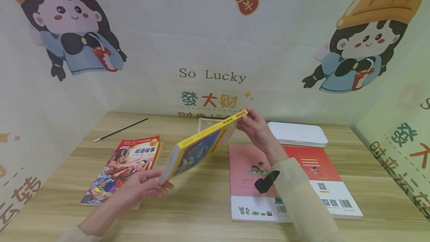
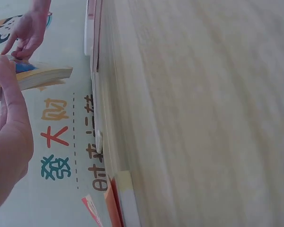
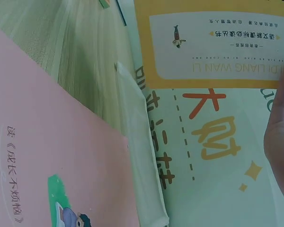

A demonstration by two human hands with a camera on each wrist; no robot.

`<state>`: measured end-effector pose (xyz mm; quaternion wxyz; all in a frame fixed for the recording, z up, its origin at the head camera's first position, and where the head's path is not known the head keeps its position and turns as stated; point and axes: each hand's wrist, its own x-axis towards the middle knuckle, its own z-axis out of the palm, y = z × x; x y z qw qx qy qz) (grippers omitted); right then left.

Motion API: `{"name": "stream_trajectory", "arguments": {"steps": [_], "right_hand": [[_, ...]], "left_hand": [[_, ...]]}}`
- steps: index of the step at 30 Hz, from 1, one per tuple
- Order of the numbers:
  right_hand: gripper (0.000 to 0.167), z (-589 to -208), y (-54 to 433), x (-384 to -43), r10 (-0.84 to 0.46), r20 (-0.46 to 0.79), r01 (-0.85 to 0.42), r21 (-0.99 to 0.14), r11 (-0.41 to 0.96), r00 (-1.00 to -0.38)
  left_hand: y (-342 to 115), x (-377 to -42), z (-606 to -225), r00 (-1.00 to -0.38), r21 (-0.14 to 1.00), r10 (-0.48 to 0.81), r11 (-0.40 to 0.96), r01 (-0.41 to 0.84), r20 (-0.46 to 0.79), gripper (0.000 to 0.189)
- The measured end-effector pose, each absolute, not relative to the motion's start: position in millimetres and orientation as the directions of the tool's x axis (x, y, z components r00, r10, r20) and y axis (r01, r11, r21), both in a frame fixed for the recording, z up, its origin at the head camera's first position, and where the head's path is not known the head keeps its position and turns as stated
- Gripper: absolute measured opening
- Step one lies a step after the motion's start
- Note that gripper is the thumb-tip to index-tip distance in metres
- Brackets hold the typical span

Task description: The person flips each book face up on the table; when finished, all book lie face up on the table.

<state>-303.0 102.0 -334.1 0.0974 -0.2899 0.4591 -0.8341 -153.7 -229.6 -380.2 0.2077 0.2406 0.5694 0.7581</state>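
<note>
Between both hands a thick book [image 1: 198, 152] with a yellow spine [image 1: 209, 130] and a blue picture on its cover is held tilted above the table. Its near lower corner is pinched by my left hand [image 1: 144, 189], thumb on one face and fingers on the other in the left wrist view. My right hand [image 1: 256, 128] grips the far upper end, higher than the left. The right wrist view shows the book's yellow-bordered back cover [image 3: 217, 52]. Left of the book, partly behind my left forearm, lies a colourful storybook [image 1: 131, 160] on the table.
Under my right forearm lie a pink book [image 1: 245, 182] and a red-and-white book [image 1: 322, 160], overlapping. A white case [image 1: 297, 134] stands behind them. At the back left is a thin dark stick [image 1: 121, 130]. A pale cloth-like item [image 1: 206, 122] sits near the printed backdrop [image 1: 215, 40].
</note>
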Motion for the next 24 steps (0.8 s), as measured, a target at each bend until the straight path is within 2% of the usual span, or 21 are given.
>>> {"name": "stream_trajectory", "arguments": {"steps": [2, 5, 9, 17, 24], "right_hand": [[0.012, -332.3, 101.6, -302.3, -0.397, 0.355, -0.11, -0.846, -0.521, -0.847], [0.015, -329.5, 100.8, -301.8, -0.345, 0.299, -0.113, -0.876, -0.468, -0.89], [0.013, -326.8, 100.5, -302.2, -0.305, 0.245, -0.103, -0.903, -0.416, -0.92], [0.011, -327.4, 98.9, -302.8, -0.278, 0.218, -0.094, -0.912, -0.4, -0.936], [0.008, -333.6, 97.3, -303.8, -0.281, 0.209, -0.098, -0.926, -0.364, -0.937]], "left_hand": [[-228.8, -153.3, -379.1, -0.83, 0.984, 0.551, -0.18, -0.015, 0.088, 0.028], [-226.9, -153.3, -377.2, -0.873, 0.998, 0.487, -0.062, 0.002, 0.032, 0.037], [-224.3, -154.0, -373.8, -0.915, 0.999, 0.403, 0.045, -0.014, -0.031, 0.046], [-225.1, -156.8, -371.7, -0.95, 0.994, 0.31, 0.106, -0.017, -0.049, 0.047], [-225.2, -155.8, -370.7, -0.988, 0.96, 0.155, 0.28, 0.032, -0.012, 0.043]]}}
